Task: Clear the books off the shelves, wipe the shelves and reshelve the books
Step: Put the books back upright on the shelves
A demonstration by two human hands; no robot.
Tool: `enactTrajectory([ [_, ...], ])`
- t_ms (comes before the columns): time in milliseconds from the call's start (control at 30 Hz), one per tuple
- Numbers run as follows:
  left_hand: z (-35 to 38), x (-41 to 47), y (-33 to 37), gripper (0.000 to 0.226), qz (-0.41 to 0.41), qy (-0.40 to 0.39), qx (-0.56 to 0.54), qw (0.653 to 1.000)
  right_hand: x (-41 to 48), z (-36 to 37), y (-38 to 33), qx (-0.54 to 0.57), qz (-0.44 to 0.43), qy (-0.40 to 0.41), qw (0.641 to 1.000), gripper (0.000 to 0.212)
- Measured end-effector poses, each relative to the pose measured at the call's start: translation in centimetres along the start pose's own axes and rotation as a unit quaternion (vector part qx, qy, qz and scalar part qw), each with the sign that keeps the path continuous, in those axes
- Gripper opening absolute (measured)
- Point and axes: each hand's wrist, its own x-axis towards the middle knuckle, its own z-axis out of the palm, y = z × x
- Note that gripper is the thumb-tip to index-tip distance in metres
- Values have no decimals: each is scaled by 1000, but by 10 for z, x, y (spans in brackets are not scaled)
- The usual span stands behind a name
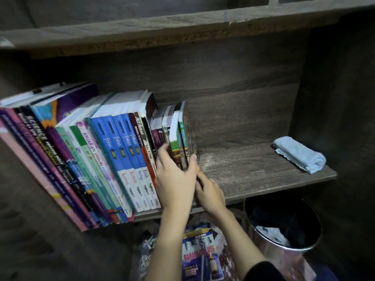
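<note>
Books (113, 151) stand in a row on the left half of the shelf (253, 179), spines facing the person and long axes running bottom to top. The tall volumes at the far left lean leftward.

Left hand (174, 179): placed at the right end of the row and clasping the small books (178, 138). The thumb lies against the outer cover of the last one, and the fingers are spread on the spines at the other side of the cluster. These small books are close to upright, spines forward.

Right hand (211, 193): just beside and below the left hand, at the shelf's front edge. Its fingertips reach toward the foot of the same cluster but are covered by the left hand, so whether it holds anything cannot be determined.

A folded pale blue cloth (300, 154) lies at the right end of the shelf, well apart from the row. Beneath the shelf, loose books (198, 254) lie flat, covers up, between the forearms. To their right stands a round metal bin (269, 250) with dark and white contents.
</note>
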Motion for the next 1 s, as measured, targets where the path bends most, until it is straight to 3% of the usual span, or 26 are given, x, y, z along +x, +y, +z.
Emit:
enactTrajectory([
  [100,2,-1,-10,57,-54,-71,48,995,1,3,1,1,-5,10,1000,56],
  [333,-11,1,4,27,-55,-82,77,992,-2,8,-3,-31,10,49,998,55],
  [500,-36,7,18,21,-42,-107,101,988,2,12,1,-40,19,54,998,55],
  [667,-73,17,24,7,-89,-143,52,984,4,11,3,-23,30,25,999,54],
  [767,-100,23,30,14,-100,-149,18,984,7,12,8,-5,15,0,1000,56],
  [933,-138,19,42,15,-89,-115,-21,989,15,-13,-4,86,-1,-105,991,75],
  [1000,-151,15,45,12,-81,-101,-28,991,14,-28,-20,111,-6,-80,991,83],
])
